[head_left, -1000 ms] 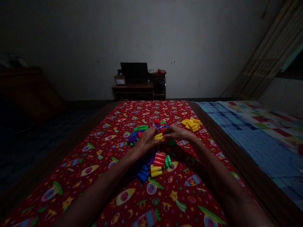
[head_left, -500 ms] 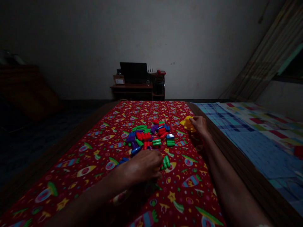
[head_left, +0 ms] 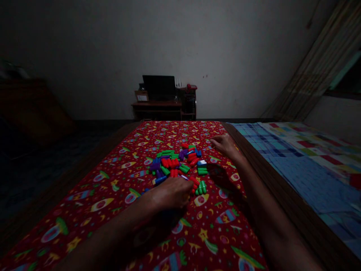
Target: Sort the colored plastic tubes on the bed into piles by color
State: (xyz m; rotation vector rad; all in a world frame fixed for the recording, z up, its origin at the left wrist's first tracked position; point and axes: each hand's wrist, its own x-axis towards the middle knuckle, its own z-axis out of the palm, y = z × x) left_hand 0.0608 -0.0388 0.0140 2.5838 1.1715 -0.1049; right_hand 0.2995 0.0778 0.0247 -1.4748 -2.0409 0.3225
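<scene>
Small glossy plastic toy blocks [head_left: 170, 162], shaped like short joined tubes in red, green, blue and purple, lie in a loose heap. Over the heap's near edge is my left hand [head_left: 173, 192], its fingers curled closed; a faint yellowish patch shows by the fingertips, but what they hold is hidden. A red block [head_left: 194, 182] and a green block [head_left: 201, 187] lie just beyond its fingers. To the right of the heap, my right hand [head_left: 224, 145] has its fingers bent together, apparently raised above a dark shadow. Its back hides anything in the grasp; no yellow blocks show there.
A red cloth [head_left: 113, 205] with rocket and star prints covers the table, whose brown edge [head_left: 265, 177] runs along the right. Beyond that lies blue checked bedding [head_left: 284, 165]. A desk [head_left: 156, 107] with a dark monitor [head_left: 159, 87] stands against the far wall.
My right hand has moved left and slightly up, and the yellow blocks at its fingers are out of sight. Near my left hand, the green block has shifted right and a red one now shows.
</scene>
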